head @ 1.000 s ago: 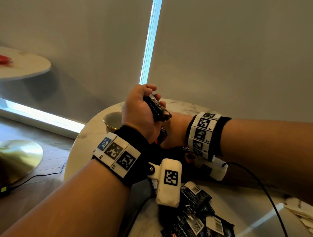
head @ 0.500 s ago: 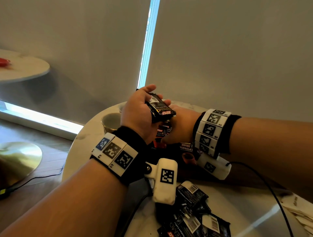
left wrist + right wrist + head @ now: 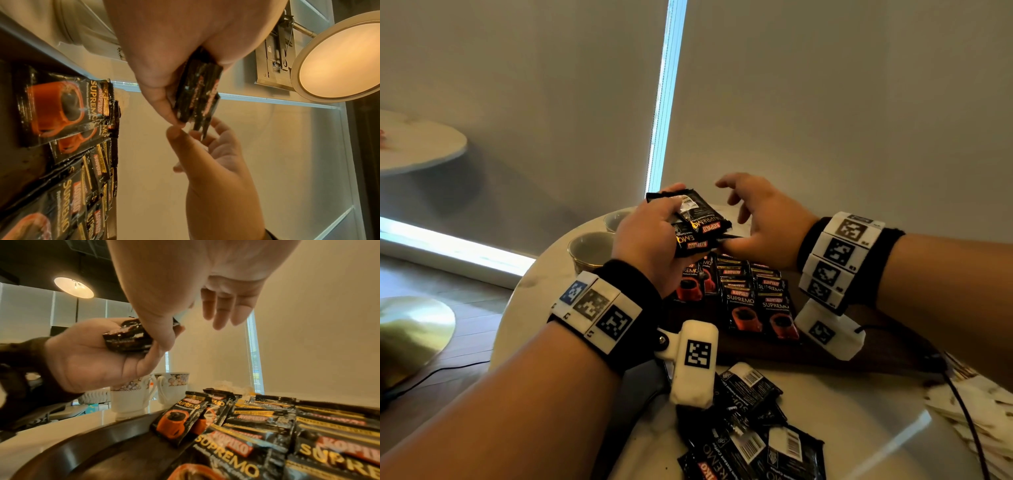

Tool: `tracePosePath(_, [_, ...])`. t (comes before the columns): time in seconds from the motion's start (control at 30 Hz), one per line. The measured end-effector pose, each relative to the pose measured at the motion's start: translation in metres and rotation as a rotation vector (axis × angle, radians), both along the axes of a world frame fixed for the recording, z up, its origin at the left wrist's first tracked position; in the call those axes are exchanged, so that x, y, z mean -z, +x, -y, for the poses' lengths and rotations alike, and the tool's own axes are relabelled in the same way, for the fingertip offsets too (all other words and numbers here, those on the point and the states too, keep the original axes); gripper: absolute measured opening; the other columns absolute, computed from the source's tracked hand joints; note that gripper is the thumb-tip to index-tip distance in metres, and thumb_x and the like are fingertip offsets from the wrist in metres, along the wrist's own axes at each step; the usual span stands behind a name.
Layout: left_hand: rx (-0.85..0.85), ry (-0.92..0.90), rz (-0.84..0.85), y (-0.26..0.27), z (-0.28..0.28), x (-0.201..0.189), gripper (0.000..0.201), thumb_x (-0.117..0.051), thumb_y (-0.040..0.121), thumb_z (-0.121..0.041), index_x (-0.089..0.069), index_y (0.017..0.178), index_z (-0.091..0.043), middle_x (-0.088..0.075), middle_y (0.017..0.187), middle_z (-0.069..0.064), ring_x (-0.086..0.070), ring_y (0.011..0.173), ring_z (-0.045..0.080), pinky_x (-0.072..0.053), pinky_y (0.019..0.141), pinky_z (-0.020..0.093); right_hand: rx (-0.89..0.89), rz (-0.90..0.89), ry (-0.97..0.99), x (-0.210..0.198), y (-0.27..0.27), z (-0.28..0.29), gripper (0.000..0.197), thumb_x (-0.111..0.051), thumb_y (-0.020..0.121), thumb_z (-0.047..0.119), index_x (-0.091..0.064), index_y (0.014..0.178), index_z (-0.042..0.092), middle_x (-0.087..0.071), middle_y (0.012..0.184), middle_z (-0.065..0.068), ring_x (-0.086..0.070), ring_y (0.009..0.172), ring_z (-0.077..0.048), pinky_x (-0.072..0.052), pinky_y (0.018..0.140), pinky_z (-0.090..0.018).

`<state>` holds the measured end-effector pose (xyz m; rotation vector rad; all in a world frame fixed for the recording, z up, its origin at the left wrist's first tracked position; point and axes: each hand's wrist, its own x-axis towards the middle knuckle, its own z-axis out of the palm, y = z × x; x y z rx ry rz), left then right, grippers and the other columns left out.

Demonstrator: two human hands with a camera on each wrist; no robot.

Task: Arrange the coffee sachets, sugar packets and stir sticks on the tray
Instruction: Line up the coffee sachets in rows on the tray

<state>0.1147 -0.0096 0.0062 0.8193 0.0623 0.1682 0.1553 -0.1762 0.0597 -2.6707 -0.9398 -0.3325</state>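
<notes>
My left hand (image 3: 671, 219) grips a small stack of black coffee sachets (image 3: 697, 222) above the dark wooden tray (image 3: 756, 353). My right hand (image 3: 738, 216) hovers just right of the stack with its fingers (image 3: 222, 311) spread and straight, its thumb at the stack's lower edge. In the left wrist view the held sachets (image 3: 197, 91) stand edge-on, the right thumb just below them. Several sachets (image 3: 750, 294) lie in overlapping rows on the tray. More loose sachets (image 3: 750, 442) lie piled on the table in front of it.
Two patterned cups (image 3: 131, 395) stand on the round marble table (image 3: 544, 274) just left of the tray. White paper packets (image 3: 979, 411) lie at the table's right edge. A cable (image 3: 962, 404) runs across them. A grey wall stands behind the table.
My right hand has risen from the tray, behind the left hand, to beside the held stack and spread its fingers. The left hand has turned the stack so its printed faces show.
</notes>
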Motion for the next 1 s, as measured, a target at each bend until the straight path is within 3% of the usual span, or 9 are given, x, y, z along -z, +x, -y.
tracePosePath(0.17, [-0.052, 0.043, -0.021, 0.001, 0.003, 0.002, 0.043, -0.057, 0.096, -0.02, -0.058, 0.135, -0.002, -0.065, 0.13, 0.024, -0.07, 0.091, 0.024, -0.06, 0.07, 0.038, -0.134, 0.125, 0.014, 0.007, -0.008, 0.002, 0.061, -0.071, 0.088, 0.022, -0.045, 0.142, 0.032, -0.043, 0.12, 0.011, -0.049, 0.097, -0.003, -0.04, 0.08, -0.011])
tracePosePath(0.3, [-0.024, -0.032, -0.093, 0.001, -0.002, 0.003, 0.032, -0.056, 0.099, -0.015, -0.062, 0.13, -0.013, -0.071, 0.116, 0.021, -0.076, 0.09, 0.029, -0.061, 0.063, 0.041, -0.172, 0.143, -0.015, 0.008, -0.007, 0.002, 0.034, -0.061, 0.095, 0.017, -0.062, 0.128, 0.025, -0.047, 0.117, 0.01, -0.047, 0.105, -0.006, -0.032, 0.086, -0.007])
tracePosePath(0.43, [-0.005, 0.029, -0.1, 0.002, -0.002, 0.003, 0.025, -0.052, 0.102, -0.02, -0.065, 0.124, -0.02, -0.069, 0.111, 0.013, -0.07, 0.081, 0.024, -0.057, 0.071, 0.04, -0.225, 0.159, 0.01, 0.01, -0.003, 0.001, 0.025, -0.054, 0.099, 0.022, -0.069, 0.118, 0.015, -0.059, 0.111, -0.001, -0.052, 0.099, -0.012, -0.038, 0.083, -0.012])
tracePosePath(0.5, [0.053, 0.074, -0.121, 0.002, -0.002, 0.003, 0.028, -0.059, 0.1, -0.03, -0.062, 0.126, -0.019, -0.067, 0.106, 0.009, -0.067, 0.084, 0.021, -0.058, 0.073, 0.04, -0.234, 0.177, 0.026, 0.01, -0.001, 0.0, 0.031, -0.047, 0.098, 0.027, -0.07, 0.11, 0.011, -0.06, 0.104, -0.004, -0.053, 0.095, -0.015, -0.043, 0.081, -0.02])
tracePosePath(0.6, [0.085, 0.135, -0.125, 0.001, -0.002, 0.003, 0.043, -0.069, 0.093, -0.041, -0.059, 0.126, -0.016, -0.065, 0.103, 0.007, -0.065, 0.089, 0.02, -0.059, 0.075, 0.04, -0.207, 0.227, 0.06, 0.009, 0.001, -0.001, 0.03, -0.044, 0.098, 0.027, -0.068, 0.097, 0.009, -0.057, 0.093, -0.001, -0.051, 0.087, -0.016, -0.042, 0.074, -0.028])
tracePosePath(0.7, [0.07, 0.194, -0.041, -0.002, -0.001, 0.003, 0.045, -0.077, 0.085, -0.047, -0.061, 0.117, -0.019, -0.063, 0.109, 0.01, -0.064, 0.093, 0.024, -0.06, 0.083, 0.05, -0.173, 0.261, 0.087, 0.006, 0.001, -0.003, 0.025, -0.041, 0.099, 0.027, -0.057, 0.084, 0.015, -0.049, 0.079, 0.006, -0.044, 0.075, -0.011, -0.036, 0.067, -0.022])
tracePosePath(0.8, [0.067, 0.296, 0.013, -0.004, -0.001, 0.002, 0.049, -0.075, 0.085, -0.05, -0.063, 0.123, -0.021, -0.068, 0.106, 0.006, -0.063, 0.084, 0.022, -0.06, 0.069, 0.044, -0.129, 0.239, 0.137, 0.0, 0.002, -0.004, 0.027, -0.038, 0.099, 0.03, -0.045, 0.073, 0.024, -0.045, 0.069, 0.01, -0.042, 0.062, -0.005, -0.027, 0.057, -0.013])
tracePosePath(0.9, [0.083, 0.367, 0.041, -0.005, 0.001, 0.001, 0.028, -0.072, 0.092, -0.031, -0.066, 0.115, -0.016, -0.073, 0.099, 0.009, -0.066, 0.088, 0.024, -0.051, 0.1, 0.058, -0.097, 0.181, 0.176, -0.006, 0.002, -0.006, 0.028, -0.039, 0.1, 0.032, -0.051, 0.076, 0.022, -0.048, 0.068, 0.008, -0.044, 0.06, -0.004, -0.028, 0.054, -0.013])
tracePosePath(1.0, [0.072, 0.362, 0.006, -0.006, 0.003, 0.001, 0.012, -0.068, 0.095, -0.018, -0.066, 0.106, -0.017, -0.074, 0.104, 0.015, -0.073, 0.096, 0.032, -0.05, 0.102, 0.061, -0.045, 0.101, 0.219, -0.005, 0.001, -0.004, 0.008, -0.055, 0.1, 0.028, -0.057, 0.099, 0.021, -0.056, 0.087, 0.005, -0.052, 0.076, -0.006, -0.037, 0.064, -0.018])
